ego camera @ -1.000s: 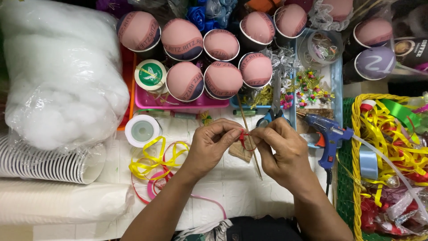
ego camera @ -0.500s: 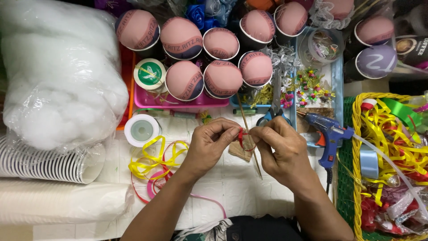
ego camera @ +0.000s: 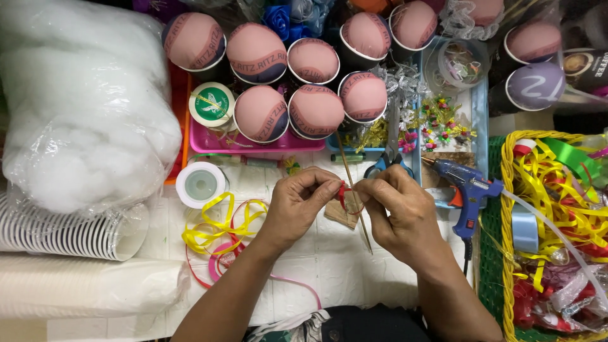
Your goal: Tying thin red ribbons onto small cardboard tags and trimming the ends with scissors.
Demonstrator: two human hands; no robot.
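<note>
So your left hand (ego camera: 297, 206) and right hand (ego camera: 396, 212) both pinched the red ribbon (ego camera: 342, 193); the thin stick (ego camera: 354, 193) ran 11-to-5 o'clock between them.

Bright, even light falls from above onto my surface (ego camera: 329, 266), and colours read strongly. My hands cast only soft, short shadows beneath them. The plastic round the stuffing (ego camera: 82, 107) on the left throws white glare, and the silver foil (ego camera: 405, 82) far off sparkles. My fingers and the ribbon (ego camera: 342, 193) look sharp. Straight edges bow slightly near the corners.
</note>
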